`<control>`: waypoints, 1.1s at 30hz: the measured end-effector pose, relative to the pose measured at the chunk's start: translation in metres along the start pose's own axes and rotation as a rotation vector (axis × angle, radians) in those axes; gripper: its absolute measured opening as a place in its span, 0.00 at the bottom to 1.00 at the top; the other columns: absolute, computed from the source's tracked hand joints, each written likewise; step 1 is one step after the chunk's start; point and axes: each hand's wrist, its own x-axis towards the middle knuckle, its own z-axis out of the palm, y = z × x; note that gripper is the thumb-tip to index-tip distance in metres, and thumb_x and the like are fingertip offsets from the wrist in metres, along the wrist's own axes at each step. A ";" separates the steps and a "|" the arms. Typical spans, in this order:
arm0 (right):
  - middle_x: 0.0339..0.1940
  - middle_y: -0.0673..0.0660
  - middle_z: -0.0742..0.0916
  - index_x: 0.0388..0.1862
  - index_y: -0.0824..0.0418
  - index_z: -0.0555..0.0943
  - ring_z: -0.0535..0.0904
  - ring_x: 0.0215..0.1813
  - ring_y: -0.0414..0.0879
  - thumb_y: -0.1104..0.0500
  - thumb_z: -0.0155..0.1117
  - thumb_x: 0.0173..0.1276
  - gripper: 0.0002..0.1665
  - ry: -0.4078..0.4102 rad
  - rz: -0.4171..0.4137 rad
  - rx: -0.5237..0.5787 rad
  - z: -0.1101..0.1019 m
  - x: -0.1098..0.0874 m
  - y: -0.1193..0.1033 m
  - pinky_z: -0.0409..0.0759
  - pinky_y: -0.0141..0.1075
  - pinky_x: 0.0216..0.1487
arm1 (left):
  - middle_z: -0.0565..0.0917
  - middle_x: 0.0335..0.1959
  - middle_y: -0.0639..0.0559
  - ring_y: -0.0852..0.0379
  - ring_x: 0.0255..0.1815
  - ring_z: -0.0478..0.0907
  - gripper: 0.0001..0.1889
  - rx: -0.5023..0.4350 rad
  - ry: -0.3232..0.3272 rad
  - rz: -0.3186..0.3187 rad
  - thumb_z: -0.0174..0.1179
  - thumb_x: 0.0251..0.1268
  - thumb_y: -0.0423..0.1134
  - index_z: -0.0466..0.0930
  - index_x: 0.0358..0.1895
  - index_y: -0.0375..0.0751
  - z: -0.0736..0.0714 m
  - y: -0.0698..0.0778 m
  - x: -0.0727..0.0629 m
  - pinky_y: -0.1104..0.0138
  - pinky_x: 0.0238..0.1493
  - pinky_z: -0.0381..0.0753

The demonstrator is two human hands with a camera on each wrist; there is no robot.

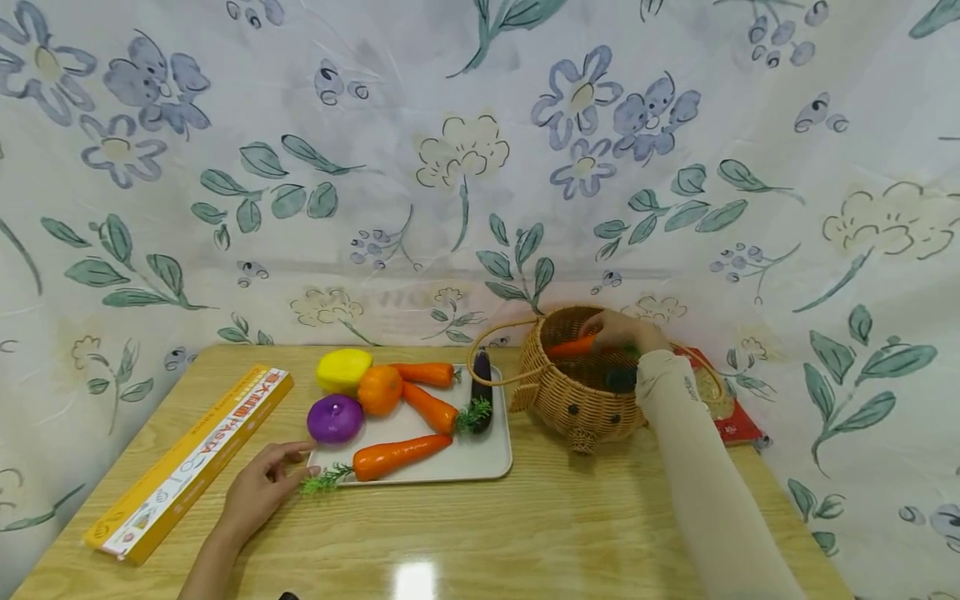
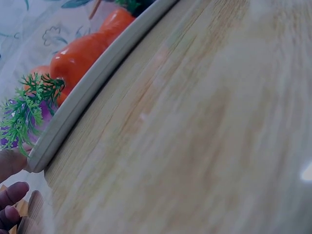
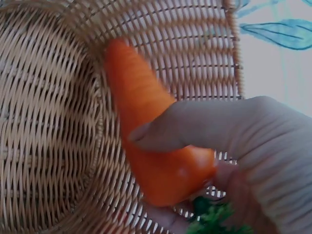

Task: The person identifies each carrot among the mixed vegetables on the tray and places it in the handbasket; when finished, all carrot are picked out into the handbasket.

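Note:
In the head view my right hand (image 1: 615, 329) reaches into a wicker basket (image 1: 555, 396) with an animal face on its front. It grips an orange toy carrot (image 1: 572, 347), the thumb lying across the carrot (image 3: 141, 92) in the right wrist view, green leaves by the palm. Something dark green (image 1: 621, 379) also shows inside the basket. My left hand (image 1: 258, 492) rests at the near left corner of a white tray (image 1: 480, 467), a fingertip touching the rim and the other fingers loosely bent. Beside those fingertips lie the leafy top of a carrot (image 1: 401, 457) and a purple onion-like vegetable (image 1: 335, 419).
The tray also bears a yellow lemon-like piece (image 1: 343, 370), an orange pumpkin (image 1: 380, 390), two more carrots and a dark eggplant (image 1: 482, 396). A long yellow pasta box (image 1: 191, 462) lies at the left. Behind the basket is a red packet (image 1: 735, 421). A floral cloth hangs behind the table.

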 end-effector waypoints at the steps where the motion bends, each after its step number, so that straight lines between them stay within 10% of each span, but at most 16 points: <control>1: 0.53 0.67 0.76 0.57 0.70 0.79 0.67 0.42 0.52 0.69 0.60 0.56 0.26 -0.007 0.000 -0.003 0.001 0.000 0.001 0.67 0.39 0.41 | 0.79 0.44 0.51 0.64 0.25 0.66 0.20 -0.001 0.001 0.002 0.67 0.64 0.50 0.83 0.57 0.50 0.000 0.000 0.000 0.69 0.27 0.65; 13: 0.58 0.71 0.76 0.62 0.73 0.74 0.69 0.35 0.48 0.72 0.54 0.60 0.28 -0.076 0.069 -0.042 0.019 0.006 0.005 0.69 0.36 0.35 | 0.79 0.43 0.51 0.63 0.26 0.66 0.20 -0.006 -0.003 -0.003 0.68 0.63 0.50 0.83 0.56 0.50 -0.002 -0.001 0.000 0.69 0.28 0.65; 21: 0.70 0.73 0.70 0.69 0.71 0.70 0.69 0.66 0.64 0.68 0.56 0.65 0.31 -0.097 0.132 -0.153 0.026 0.010 0.004 0.76 0.50 0.58 | 0.79 0.43 0.51 0.64 0.26 0.67 0.20 -0.005 0.005 -0.003 0.68 0.62 0.50 0.83 0.56 0.49 -0.002 0.000 0.001 0.69 0.29 0.65; 33: 0.67 0.70 0.74 0.69 0.68 0.71 0.74 0.48 0.52 0.71 0.54 0.65 0.31 -0.130 0.158 -0.078 0.029 0.009 0.010 0.75 0.38 0.40 | 0.79 0.43 0.51 0.64 0.26 0.67 0.20 0.003 0.011 0.008 0.68 0.63 0.49 0.83 0.56 0.49 0.001 -0.001 0.001 0.69 0.28 0.65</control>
